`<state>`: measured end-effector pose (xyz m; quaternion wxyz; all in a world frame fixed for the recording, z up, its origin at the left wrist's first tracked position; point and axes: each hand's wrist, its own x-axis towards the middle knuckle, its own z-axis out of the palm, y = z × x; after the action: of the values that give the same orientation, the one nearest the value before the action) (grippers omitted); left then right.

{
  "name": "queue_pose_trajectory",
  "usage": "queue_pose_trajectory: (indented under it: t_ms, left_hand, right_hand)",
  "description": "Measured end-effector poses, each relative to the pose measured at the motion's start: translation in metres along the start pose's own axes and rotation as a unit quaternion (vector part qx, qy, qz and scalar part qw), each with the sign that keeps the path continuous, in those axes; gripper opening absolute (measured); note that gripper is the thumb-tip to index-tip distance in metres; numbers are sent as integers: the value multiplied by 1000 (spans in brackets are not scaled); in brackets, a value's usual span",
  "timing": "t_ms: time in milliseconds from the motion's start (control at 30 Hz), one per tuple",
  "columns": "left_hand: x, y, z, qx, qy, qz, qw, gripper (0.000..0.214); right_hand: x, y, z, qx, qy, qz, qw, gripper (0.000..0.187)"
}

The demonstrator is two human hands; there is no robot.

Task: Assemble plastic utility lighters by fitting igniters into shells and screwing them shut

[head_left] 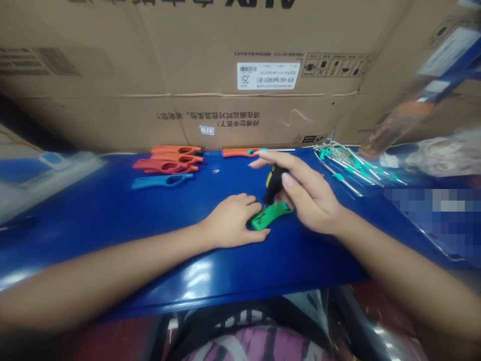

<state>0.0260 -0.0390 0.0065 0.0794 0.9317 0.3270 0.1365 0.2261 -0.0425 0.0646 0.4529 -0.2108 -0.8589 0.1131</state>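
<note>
My left hand (pixel 235 220) rests on the blue table (pixel 112 220) with its fingers curled round the near end of a green plastic lighter body (pixel 271 213), pinning it down. My right hand (pixel 300 193) grips a black and yellow screwdriver (pixel 273 181), held upright with its tip down on the green body. The forefinger of that hand stretches out to the left above the tool.
Several orange handles (pixel 173 159) and one blue handle (pixel 161 181) lie at the back left. An orange lighter with a metal rod (pixel 248 151) lies by the cardboard box (pixel 225 70). A pile of metal rods with green ends (pixel 347 161) sits at the right.
</note>
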Motion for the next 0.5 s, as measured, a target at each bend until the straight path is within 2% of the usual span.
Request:
queue_pose_trajectory:
  t_ms: [33, 100, 200, 267, 333, 400, 500]
  left_hand:
    - [0, 0, 0, 2, -1, -1, 1000, 38]
    - [0, 0, 0, 4, -1, -3, 1000, 39]
    - [-1, -1, 0, 1, -3, -2, 1000, 39]
    - [-1, -1, 0, 1, -4, 2, 1000, 38]
    - [0, 0, 0, 2, -4, 2, 1000, 38]
    - [0, 0, 0, 4, -4, -1, 1000, 39]
    - [0, 0, -1, 7, -6, -1, 1000, 39]
  right_hand:
    - [0, -1, 0, 31, -11, 22, 999, 38]
    - [0, -1, -1, 43, 9, 38, 998, 33]
    - [-1, 2, -4, -45, 68, -22, 996, 26]
    - [-1, 3, -7, -70, 52, -47, 995, 29]
    - [0, 3, -8, -31, 7, -20, 999, 35]
    - [1, 4, -8, 11, -3, 16, 1000, 34]
    - [2, 5, -8, -36, 67, -10, 997, 20]
